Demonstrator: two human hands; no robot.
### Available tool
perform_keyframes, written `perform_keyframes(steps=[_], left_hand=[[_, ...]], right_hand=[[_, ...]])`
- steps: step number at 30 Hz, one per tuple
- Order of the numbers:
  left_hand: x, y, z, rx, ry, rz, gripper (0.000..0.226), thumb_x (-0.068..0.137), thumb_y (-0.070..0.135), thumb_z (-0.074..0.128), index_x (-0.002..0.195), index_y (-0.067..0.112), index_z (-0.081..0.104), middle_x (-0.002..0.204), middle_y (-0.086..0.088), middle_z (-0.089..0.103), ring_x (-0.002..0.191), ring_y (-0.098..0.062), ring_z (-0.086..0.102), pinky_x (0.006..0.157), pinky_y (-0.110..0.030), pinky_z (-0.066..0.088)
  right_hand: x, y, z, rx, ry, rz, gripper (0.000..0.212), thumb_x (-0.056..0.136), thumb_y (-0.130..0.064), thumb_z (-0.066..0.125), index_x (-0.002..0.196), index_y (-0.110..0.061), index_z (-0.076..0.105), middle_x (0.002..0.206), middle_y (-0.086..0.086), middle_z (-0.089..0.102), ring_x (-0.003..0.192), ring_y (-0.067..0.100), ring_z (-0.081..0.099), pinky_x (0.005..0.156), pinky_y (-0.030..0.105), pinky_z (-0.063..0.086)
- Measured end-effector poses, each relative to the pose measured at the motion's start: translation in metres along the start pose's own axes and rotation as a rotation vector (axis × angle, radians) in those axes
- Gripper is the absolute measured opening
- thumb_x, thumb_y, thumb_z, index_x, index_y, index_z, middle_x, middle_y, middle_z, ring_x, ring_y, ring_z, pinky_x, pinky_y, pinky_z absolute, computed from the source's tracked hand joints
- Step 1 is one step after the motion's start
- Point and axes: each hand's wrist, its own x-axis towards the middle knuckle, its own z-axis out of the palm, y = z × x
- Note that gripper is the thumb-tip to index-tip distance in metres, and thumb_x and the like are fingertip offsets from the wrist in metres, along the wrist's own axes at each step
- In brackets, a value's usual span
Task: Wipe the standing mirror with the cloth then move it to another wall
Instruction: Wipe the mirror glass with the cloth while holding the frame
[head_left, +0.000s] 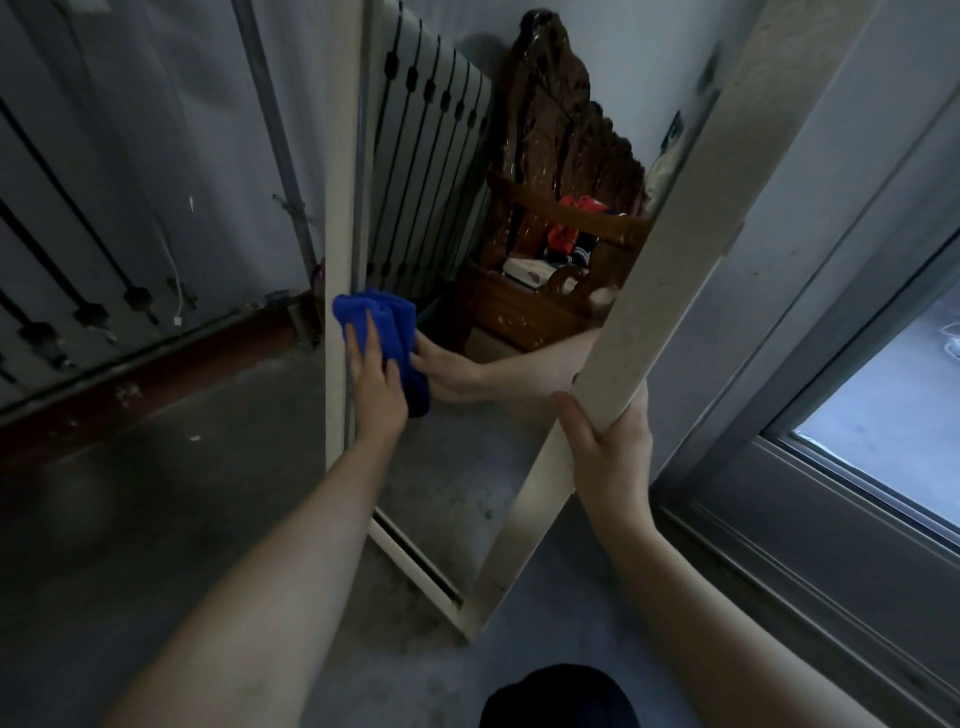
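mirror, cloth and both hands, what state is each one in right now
mirror: upright, tilted, bottom edge on the floor, glass reflecting wooden furniture
cloth: bunched, pressed against the glass near the left frame edge
left hand: flat on the cloth, pressing it to the glass
right hand: wrapped around the right frame edge, steadying the mirror

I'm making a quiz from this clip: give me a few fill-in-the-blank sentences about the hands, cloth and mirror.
1. The cloth is coloured ____.
2. The left hand presses the cloth near the mirror's ____ frame edge.
3. The right hand grips the mirror's ____ frame edge.

Missing words: blue; left; right
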Motion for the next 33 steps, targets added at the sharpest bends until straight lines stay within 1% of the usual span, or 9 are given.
perform_keyframes(steps=[4, 10, 13, 15, 18, 21, 24, 27, 33], left_hand=[[0.001, -0.009, 0.002, -0.031, -0.005, -0.058, 0.057, 0.101, 0.009, 0.033, 0.151, 0.025, 0.008, 0.161, -0.002, -0.009, 0.148, -0.020, -0.002, 0.116, -0.028, 0.008], [-0.067, -0.018, 0.029, -0.125, -0.046, -0.118, 0.053, 0.102, 0.023, 0.035, 0.138, 0.049, 0.006, 0.159, 0.009, -0.012, 0.148, -0.018, -0.007, 0.121, -0.045, 0.008], [-0.117, -0.016, 0.043, -0.187, -0.110, -0.078, 0.052, 0.101, 0.023, 0.037, 0.133, 0.056, 0.011, 0.156, 0.013, -0.014, 0.148, -0.017, -0.009, 0.121, -0.038, 0.004], [-0.146, -0.012, 0.049, -0.217, -0.150, -0.043, 0.046, 0.099, 0.039, 0.036, 0.131, 0.061, 0.012, 0.159, 0.010, -0.013, 0.148, -0.013, -0.009, 0.119, -0.027, 0.004], [-0.177, -0.011, 0.055, -0.206, -0.213, 0.010, 0.045, 0.089, 0.061, 0.028, 0.129, 0.073, 0.012, 0.158, 0.015, -0.013, 0.146, -0.005, -0.012, 0.118, -0.026, 0.006], [-0.190, -0.010, 0.060, -0.224, -0.216, 0.026, 0.044, 0.091, 0.057, 0.029, 0.130, 0.071, 0.016, 0.157, 0.023, -0.012, 0.148, -0.009, -0.005, 0.120, -0.038, 0.016], [-0.183, -0.013, 0.065, -0.214, -0.185, 0.036, 0.046, 0.093, 0.052, 0.031, 0.132, 0.068, 0.015, 0.155, 0.028, -0.013, 0.149, -0.015, -0.004, 0.119, -0.050, 0.020], [-0.166, -0.017, 0.067, -0.154, -0.143, 0.051, 0.051, 0.093, 0.045, 0.031, 0.135, 0.066, 0.010, 0.154, 0.026, -0.017, 0.147, -0.013, -0.012, 0.120, -0.050, 0.012], [-0.100, -0.030, 0.042, -0.184, -0.036, 0.039, 0.061, 0.099, 0.013, 0.041, 0.131, 0.060, 0.017, 0.154, 0.015, -0.007, 0.149, -0.020, -0.002, 0.120, -0.047, 0.011]], right_hand=[[-0.001, -0.001, 0.002, 0.001, 0.020, 0.004, 0.051, 0.085, -0.021, 0.066, 0.129, -0.017, 0.041, 0.099, -0.021, 0.052, 0.093, -0.010, 0.053, 0.068, 0.004, 0.047], [-0.007, -0.004, 0.005, 0.077, 0.043, 0.012, 0.051, 0.086, -0.020, 0.064, 0.131, -0.017, 0.040, 0.103, -0.019, 0.052, 0.098, -0.004, 0.053, 0.072, 0.004, 0.046], [-0.009, -0.007, 0.006, 0.118, 0.042, 0.030, 0.046, 0.087, -0.021, 0.063, 0.124, -0.031, 0.036, 0.104, -0.017, 0.052, 0.102, 0.003, 0.054, 0.082, 0.023, 0.051], [-0.010, -0.007, 0.007, 0.137, 0.046, 0.034, 0.044, 0.088, -0.021, 0.062, 0.120, -0.036, 0.035, 0.105, -0.016, 0.052, 0.104, 0.008, 0.054, 0.086, 0.033, 0.052], [-0.011, -0.006, 0.009, 0.165, 0.061, 0.037, 0.042, 0.089, -0.022, 0.061, 0.118, -0.040, 0.038, 0.106, -0.017, 0.052, 0.104, 0.007, 0.054, 0.085, 0.031, 0.051], [-0.015, 0.002, 0.013, 0.181, 0.070, 0.102, 0.050, 0.085, -0.023, 0.067, 0.127, -0.028, 0.042, 0.109, -0.011, 0.055, 0.104, 0.008, 0.056, 0.082, 0.027, 0.051], [-0.022, 0.016, 0.019, 0.216, 0.052, 0.193, 0.040, 0.076, -0.015, 0.075, 0.104, -0.030, 0.050, 0.096, -0.007, 0.060, 0.091, 0.007, 0.060, 0.072, 0.022, 0.051], [-0.023, 0.021, 0.022, 0.206, 0.077, 0.226, 0.038, 0.073, -0.004, 0.074, 0.089, -0.030, 0.050, 0.087, -0.005, 0.059, 0.084, 0.009, 0.060, 0.069, 0.026, 0.050], [-0.021, 0.022, 0.025, 0.196, 0.112, 0.221, 0.039, 0.073, -0.002, 0.073, 0.084, -0.032, 0.051, 0.083, -0.008, 0.058, 0.079, 0.006, 0.057, 0.073, 0.030, 0.051]])
